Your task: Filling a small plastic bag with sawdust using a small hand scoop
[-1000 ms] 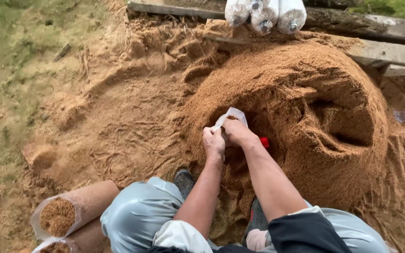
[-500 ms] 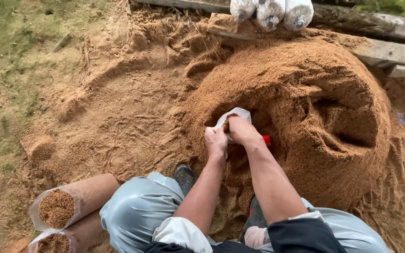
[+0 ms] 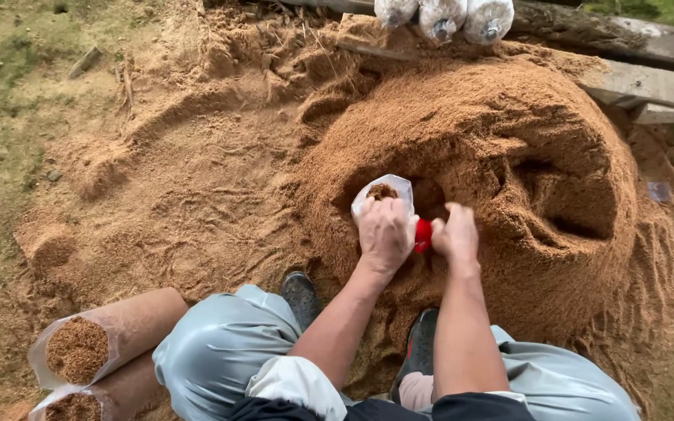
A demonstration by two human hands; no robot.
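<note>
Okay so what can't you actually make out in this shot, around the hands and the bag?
Head view only:
- Red object: mostly hidden between the left hand and right hand; its kind cannot be told.
- Clear plastic bag: lower part covered by the left hand, so its fill level is hidden.
- Three tied bags: cut off by the top edge.
- Lower filled bag: cut off by the bottom edge.

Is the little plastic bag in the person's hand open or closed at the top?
Open. The clear bag under the left hand gapes at the top, with brown sawdust showing inside its mouth.
</note>
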